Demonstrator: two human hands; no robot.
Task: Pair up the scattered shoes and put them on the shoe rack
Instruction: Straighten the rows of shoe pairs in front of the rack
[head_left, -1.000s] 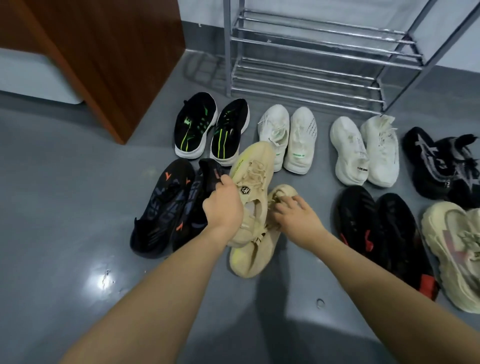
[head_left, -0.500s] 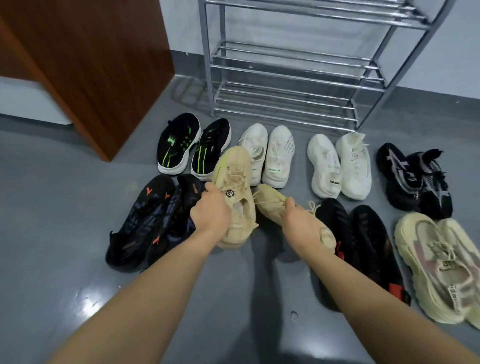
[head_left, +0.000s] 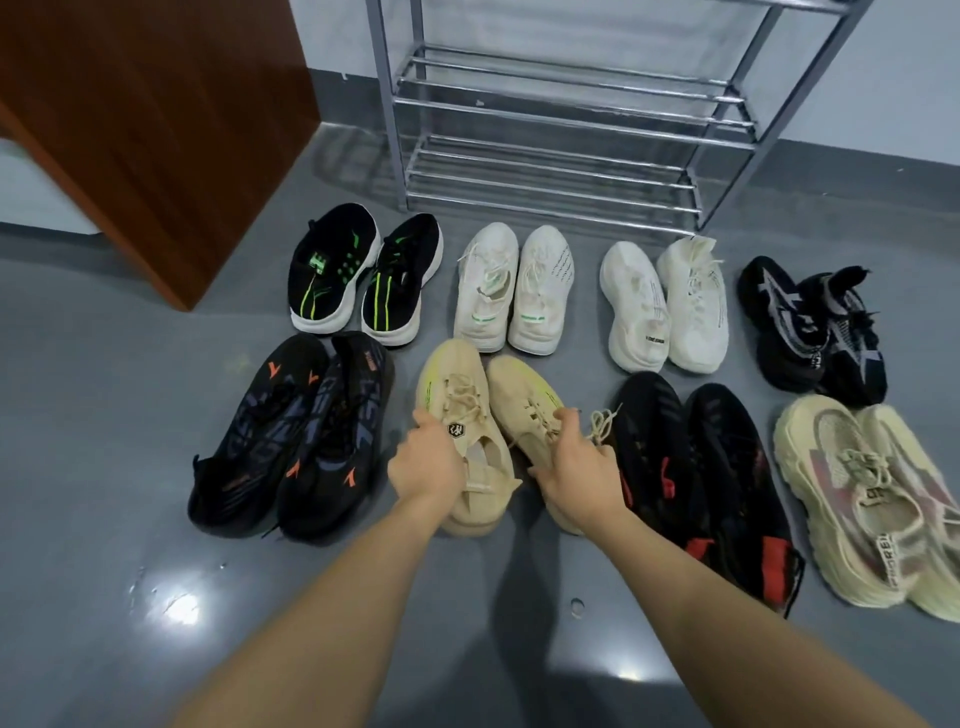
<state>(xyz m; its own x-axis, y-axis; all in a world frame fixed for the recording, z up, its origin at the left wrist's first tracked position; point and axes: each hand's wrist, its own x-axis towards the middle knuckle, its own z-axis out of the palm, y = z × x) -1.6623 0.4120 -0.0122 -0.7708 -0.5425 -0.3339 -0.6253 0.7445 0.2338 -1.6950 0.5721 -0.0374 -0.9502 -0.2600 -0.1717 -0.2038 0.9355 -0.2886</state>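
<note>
- Head view: we look down on a glossy grey floor (head_left: 104, 441) that meets a pale wall (head_left: 571, 26) with a grey skirting band; a brown wooden panel (head_left: 156, 130) stands at the left.
- We see a metal shoe rack (head_left: 561, 130) against the wall, its barred shelves bare.
- We count seven pairs on the floor in two rows. Far row: black shoes with green stripes (head_left: 363, 275), white shoes with green tabs (head_left: 514, 288), plain white shoes (head_left: 665, 306), black and grey shoes (head_left: 815, 327).
- Near row: black shoes with orange marks (head_left: 291, 436), black shoes with red tabs (head_left: 701, 467), cream chunky shoes (head_left: 872, 509).
- Between them lie two beige shoes side by side, touching.
- Our left hand (head_left: 423, 465) curls its fingers round the left beige shoe (head_left: 457, 395) by its opening.
- Our right hand (head_left: 576, 473) grips the right beige shoe (head_left: 524, 395), fingers curled over its laces.
</note>
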